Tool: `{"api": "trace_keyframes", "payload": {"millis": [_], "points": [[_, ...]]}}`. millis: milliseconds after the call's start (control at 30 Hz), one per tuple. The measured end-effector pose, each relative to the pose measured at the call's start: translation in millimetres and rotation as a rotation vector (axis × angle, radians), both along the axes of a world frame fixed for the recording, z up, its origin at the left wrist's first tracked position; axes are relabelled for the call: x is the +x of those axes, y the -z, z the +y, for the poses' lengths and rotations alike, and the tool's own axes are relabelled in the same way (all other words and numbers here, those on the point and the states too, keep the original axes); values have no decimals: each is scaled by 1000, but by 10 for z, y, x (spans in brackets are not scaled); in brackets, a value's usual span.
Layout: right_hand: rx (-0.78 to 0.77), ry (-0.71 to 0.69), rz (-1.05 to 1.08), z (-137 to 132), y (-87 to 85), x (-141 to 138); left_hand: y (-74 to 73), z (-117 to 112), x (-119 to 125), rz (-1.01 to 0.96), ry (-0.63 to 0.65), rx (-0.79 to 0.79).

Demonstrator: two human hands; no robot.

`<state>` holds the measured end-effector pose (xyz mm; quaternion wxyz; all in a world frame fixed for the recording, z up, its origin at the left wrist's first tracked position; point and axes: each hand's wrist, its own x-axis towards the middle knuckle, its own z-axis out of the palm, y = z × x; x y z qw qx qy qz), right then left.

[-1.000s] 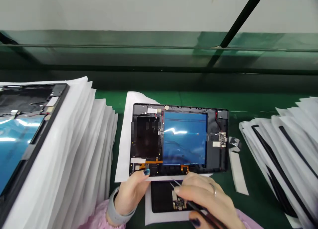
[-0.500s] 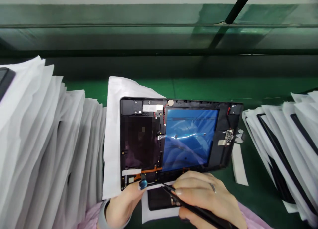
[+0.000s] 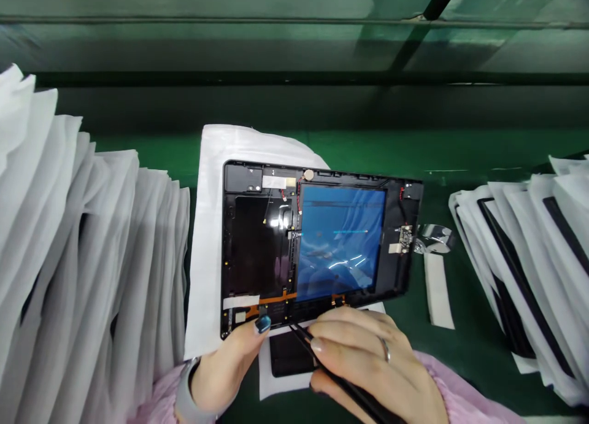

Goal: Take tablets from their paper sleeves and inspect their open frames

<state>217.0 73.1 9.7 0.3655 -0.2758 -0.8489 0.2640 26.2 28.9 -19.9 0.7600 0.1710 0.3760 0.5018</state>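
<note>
An opened tablet housing (image 3: 396, 209) faces up, its inside showing a blue film-covered battery area (image 3: 343, 243), orange flex cables and small boards. My left hand (image 3: 230, 362) grips its lower left edge, thumb on top and the other fingers hidden beneath. Pinched in my right hand (image 3: 368, 350) is a pair of black tweezers (image 3: 343, 384). Their tips are at the lower edge of the housing, right of my left thumb; I cannot tell whether they touch it. Below lies another dark device part (image 3: 288, 353), partly covered by my right hand.
White foam sleeves (image 3: 110, 258) stand in a row on the left. More sleeves (image 3: 543, 258) with dark panels stand on the right. A white foam sheet (image 3: 205, 246) lies under the housing. A tape roll (image 3: 435, 238) and a white strip (image 3: 438, 292) lie on the green table.
The housing has shifted slightly up and left in view, its right end pulled in from the tape roll. My right hand and the tweezers have moved left along the lower edge.
</note>
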Motion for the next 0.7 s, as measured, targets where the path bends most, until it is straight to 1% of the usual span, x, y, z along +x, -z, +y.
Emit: {"api": "trace_keyframes", "payload": {"millis": [100,200,300,467,700], "points": [[77,27,-44,11,-14,-31,-16,20,2,137,-55,-34],[141,52,-107,12,-39,-67,50,-29,-9,272,-108,-76],[195,57,-134,5,-58,-97,112,-86,-9,343,-129,-112],[177,64,-142,-2,-46,-117,133,-81,40,339,-156,-133],[217,101,-97,-26,-8,-118,103,-17,100,252,-161,-145]]}}
